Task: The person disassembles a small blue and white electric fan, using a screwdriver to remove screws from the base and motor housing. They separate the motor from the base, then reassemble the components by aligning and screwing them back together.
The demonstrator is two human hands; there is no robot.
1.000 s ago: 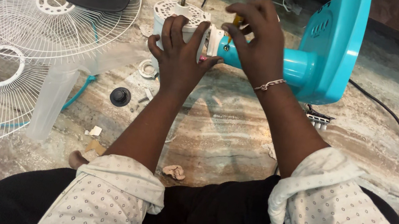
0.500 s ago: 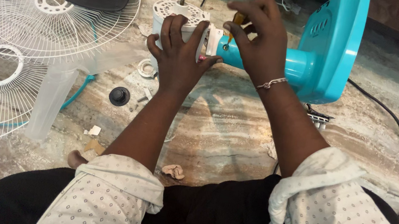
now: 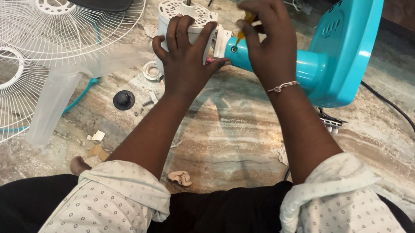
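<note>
Left hand wraps the white round vented fan motor, its steel shaft pointing away. Right hand pinches a small yellow-handled screwdriver, tip down at the joint with the turquoise plastic fan neck, which runs rightward across the floor.

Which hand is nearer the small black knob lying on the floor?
Left. The left hand grips the white motor housing just above the black knob; the right hand works farther right, at the turquoise neck.

White fan motor, shaft upright, joined to turquoise fan housing on stone floor.
</note>
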